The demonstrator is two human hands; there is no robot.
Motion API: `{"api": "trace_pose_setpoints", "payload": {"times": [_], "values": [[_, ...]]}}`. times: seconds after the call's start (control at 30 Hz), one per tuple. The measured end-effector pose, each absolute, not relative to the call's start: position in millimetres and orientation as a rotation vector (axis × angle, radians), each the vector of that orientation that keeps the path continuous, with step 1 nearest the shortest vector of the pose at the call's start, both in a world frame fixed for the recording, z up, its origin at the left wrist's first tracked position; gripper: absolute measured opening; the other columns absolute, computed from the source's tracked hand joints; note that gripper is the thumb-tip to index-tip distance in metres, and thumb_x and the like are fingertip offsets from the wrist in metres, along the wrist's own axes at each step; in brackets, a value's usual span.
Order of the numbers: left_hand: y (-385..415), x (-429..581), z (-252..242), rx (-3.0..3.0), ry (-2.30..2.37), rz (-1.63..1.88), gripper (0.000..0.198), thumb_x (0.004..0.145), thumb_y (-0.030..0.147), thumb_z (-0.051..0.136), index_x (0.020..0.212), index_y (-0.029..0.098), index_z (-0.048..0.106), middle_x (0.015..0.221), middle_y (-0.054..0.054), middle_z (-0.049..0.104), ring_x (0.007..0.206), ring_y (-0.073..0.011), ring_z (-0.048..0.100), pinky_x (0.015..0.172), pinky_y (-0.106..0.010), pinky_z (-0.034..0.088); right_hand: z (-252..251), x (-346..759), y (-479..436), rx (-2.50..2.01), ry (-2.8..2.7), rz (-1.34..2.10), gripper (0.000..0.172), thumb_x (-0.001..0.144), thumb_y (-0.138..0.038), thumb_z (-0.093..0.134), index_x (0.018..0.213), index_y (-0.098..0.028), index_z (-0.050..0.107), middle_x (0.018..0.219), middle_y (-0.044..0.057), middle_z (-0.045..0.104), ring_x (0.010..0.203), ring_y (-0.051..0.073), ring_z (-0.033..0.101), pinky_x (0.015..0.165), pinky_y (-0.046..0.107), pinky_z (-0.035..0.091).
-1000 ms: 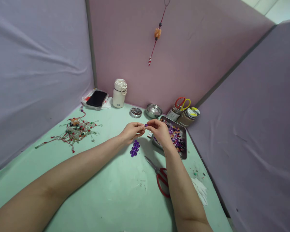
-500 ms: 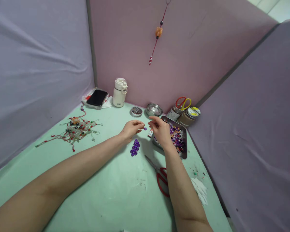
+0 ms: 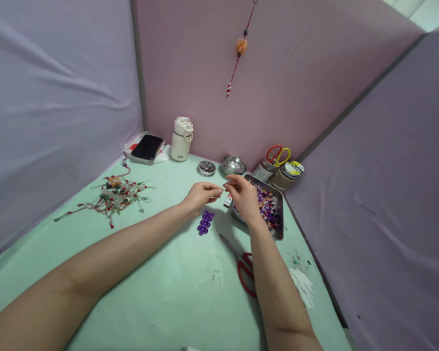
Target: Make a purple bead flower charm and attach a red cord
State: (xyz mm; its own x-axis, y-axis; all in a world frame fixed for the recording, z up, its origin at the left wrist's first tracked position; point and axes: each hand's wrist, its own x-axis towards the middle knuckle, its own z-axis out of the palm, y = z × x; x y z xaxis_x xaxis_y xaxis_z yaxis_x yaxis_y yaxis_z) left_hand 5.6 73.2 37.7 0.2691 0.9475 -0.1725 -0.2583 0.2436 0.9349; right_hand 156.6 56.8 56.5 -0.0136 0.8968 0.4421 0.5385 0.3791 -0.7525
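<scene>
My left hand (image 3: pixel 205 195) is closed in a pinch, its fingertips almost meeting those of my right hand (image 3: pixel 240 192). The right thumb and index finger are pinched as well. Whatever they hold is too fine to make out; no thread shows. Just below the left fingers is a cluster of shiny purple beads (image 3: pixel 205 223), joined in rows, with a small bead at its upper right corner. I cannot tell whether the cluster hangs or rests on the table. Beside my right wrist stands a metal tray (image 3: pixel 280 214) of mixed beads, partly hidden by that hand.
Red-handled scissors (image 3: pixel 246 273) lie against my right forearm. Finished bead strings (image 3: pixel 119 197) are heaped at the left. Along the back stand a phone (image 3: pixel 147 147), a white bottle (image 3: pixel 181 139), a round container (image 3: pixel 207 168), a metal bowl (image 3: pixel 233 165) and jars (image 3: pixel 287 175). A white glove (image 3: pixel 303 287) lies right.
The small purple bead that was at my left fingertips now sits at the top of the purple cluster. My left fingertips have shifted slightly right, closer to the right hand.
</scene>
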Motion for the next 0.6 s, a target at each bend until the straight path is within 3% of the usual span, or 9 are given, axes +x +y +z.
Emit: {"api": "trace_pose_setpoints", "payload": {"times": [0.23, 0.4, 0.6], "values": [[72.3, 6.5, 38.4, 0.965, 0.933, 0.962, 0.02, 0.058, 0.026, 0.081, 0.071, 0.014, 0.072, 0.079, -0.007, 0.069, 0.079, -0.0161, 0.06, 0.082, -0.035, 0.045, 54.7, 155.3, 57.8, -1.261, -1.64, 0.56, 0.023, 0.08, -0.027, 0.059, 0.102, -0.022, 0.063, 0.082, 0.003, 0.072, 0.072, 0.018, 0.067, 0.071, 0.031, 0.051], [72.2, 5.1, 39.6, 0.936, 0.915, 0.983, 0.02, 0.059, 0.027, 0.081, 0.069, 0.015, 0.07, 0.077, -0.006, 0.067, 0.079, -0.0155, 0.059, 0.083, -0.034, 0.045, 52.3, 161.2, 62.5, -1.259, -1.436, 0.717, 0.032, 0.077, -0.035, 0.063, 0.105, -0.02, 0.061, 0.095, 0.006, 0.07, 0.082, 0.019, 0.066, 0.075, 0.032, 0.051], [71.4, 3.8, 35.4, 0.981, 0.9, 1.001, 0.021, 0.06, 0.031, 0.08, 0.071, 0.016, 0.07, 0.077, -0.004, 0.067, 0.079, -0.0146, 0.057, 0.084, -0.034, 0.043, 45.0, 167.7, 59.3, -1.363, -1.489, 0.891, 0.029, 0.071, -0.037, 0.067, 0.093, -0.017, 0.068, 0.09, 0.007, 0.071, 0.081, 0.018, 0.064, 0.071, 0.03, 0.05]]}}
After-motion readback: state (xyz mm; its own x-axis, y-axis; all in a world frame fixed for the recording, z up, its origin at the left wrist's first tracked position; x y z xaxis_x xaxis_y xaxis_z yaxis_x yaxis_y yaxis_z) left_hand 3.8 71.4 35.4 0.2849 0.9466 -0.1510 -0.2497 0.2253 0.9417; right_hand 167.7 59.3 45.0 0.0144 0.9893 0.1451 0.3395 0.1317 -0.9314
